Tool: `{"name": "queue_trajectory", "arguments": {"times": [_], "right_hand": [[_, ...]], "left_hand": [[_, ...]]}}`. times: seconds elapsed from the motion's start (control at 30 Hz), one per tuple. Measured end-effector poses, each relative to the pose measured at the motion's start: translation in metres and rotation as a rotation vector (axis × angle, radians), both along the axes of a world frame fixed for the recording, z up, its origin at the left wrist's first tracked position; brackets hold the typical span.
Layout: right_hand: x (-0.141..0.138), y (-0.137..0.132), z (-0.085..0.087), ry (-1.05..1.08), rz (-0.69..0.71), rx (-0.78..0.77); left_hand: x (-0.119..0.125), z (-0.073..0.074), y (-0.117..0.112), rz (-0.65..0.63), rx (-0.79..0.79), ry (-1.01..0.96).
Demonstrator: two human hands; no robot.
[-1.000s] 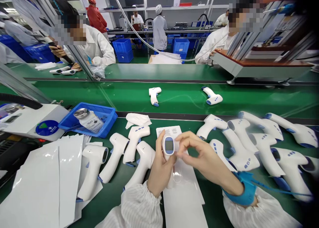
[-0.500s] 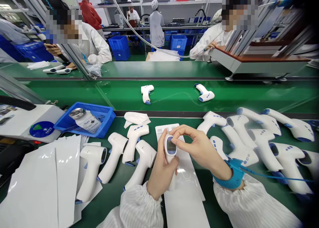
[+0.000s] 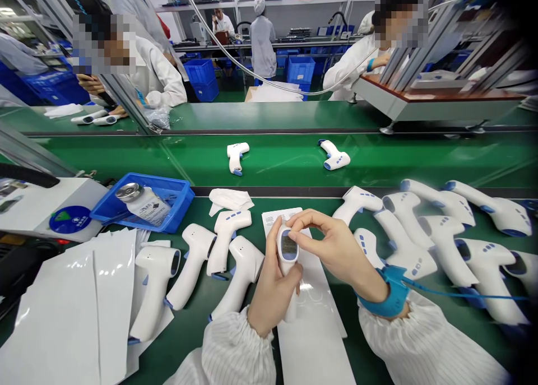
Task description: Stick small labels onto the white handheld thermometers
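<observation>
Just below frame centre, I have the left hand (image 3: 273, 292) clamped around a white infrared thermometer (image 3: 286, 268); the right hand (image 3: 340, 247) touches its screen end, whether gripping I cannot tell.

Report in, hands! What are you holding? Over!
Left hand: gripping white thermometer gun. Right hand: fingertips at its screen. Other thermometer guns lying on both sides, none between hands.

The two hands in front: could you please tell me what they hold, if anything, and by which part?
The left hand holds a white gun-shaped device around its upper handle, just below the screen; the right hand touches the screen's upper edge.
</observation>
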State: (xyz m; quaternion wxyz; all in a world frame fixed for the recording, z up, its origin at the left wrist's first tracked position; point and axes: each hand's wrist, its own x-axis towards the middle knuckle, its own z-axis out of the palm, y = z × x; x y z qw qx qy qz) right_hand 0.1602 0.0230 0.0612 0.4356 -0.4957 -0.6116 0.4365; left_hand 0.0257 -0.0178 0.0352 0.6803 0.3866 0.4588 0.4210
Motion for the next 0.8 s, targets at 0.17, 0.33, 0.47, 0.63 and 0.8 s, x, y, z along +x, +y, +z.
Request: {"name": "queue_trajectory", "arguments": {"times": [0.17, 0.33, 0.47, 0.63, 0.8], "right_hand": [[-0.0007, 0.0001, 0.0005, -0.001, 0.0, 0.003], [-0.0014, -0.0013, 0.0018, 0.006, 0.003, -0.01], [-0.0028, -0.0018, 0.0027, 0.017, -0.009, -0.033], [-0.0036, -0.0007, 0.0011, 0.031, -0.015, -0.032], [-0.0039, -0.0005, 0.0014, 0.033, -0.02, -0.018]], "left_hand": [[-0.001, 0.0012, -0.0006, 0.007, -0.008, -0.015], [-0.0057, -0.0007, -0.0027, -0.014, -0.056, -0.151], [-0.0072, -0.0042, -0.0035, -0.003, -0.107, -0.129], [-0.007, -0.0045, -0.0031, -0.009, -0.099, -0.085], [-0.0072, -0.0031, -0.0022, -0.013, -0.106, -0.108]]}}
